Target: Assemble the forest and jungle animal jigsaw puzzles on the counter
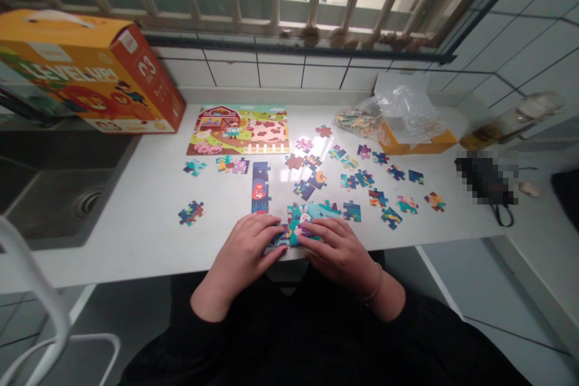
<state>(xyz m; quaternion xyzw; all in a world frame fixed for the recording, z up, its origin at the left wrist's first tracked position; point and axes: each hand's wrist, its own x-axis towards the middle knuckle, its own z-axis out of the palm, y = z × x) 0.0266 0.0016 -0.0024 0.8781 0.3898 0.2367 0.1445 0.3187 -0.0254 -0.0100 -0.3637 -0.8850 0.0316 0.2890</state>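
Near the front edge of the white counter, both hands rest on joined puzzle pieces (325, 210) showing a white rabbit on teal. My left hand (251, 247) lies at the left end of this section, fingers bent over its lower left pieces. My right hand (337, 248) covers the lower right part, its fingertips near the rabbit. What lies under the fingers is partly hidden. Just above my left hand stands a joined dark blue strip (260, 187) with a red figure. Loose pieces (351, 211) are spread to the right, and a few (191, 212) lie to the left.
A farm picture puzzle (239, 129) lies at the back. An orange box (90, 72) stands at the back left beside a dark sink (67, 193). At the back right are a yellow tray (434, 142) with plastic bags, a bottle (511, 120) and a blurred black object (486, 178).
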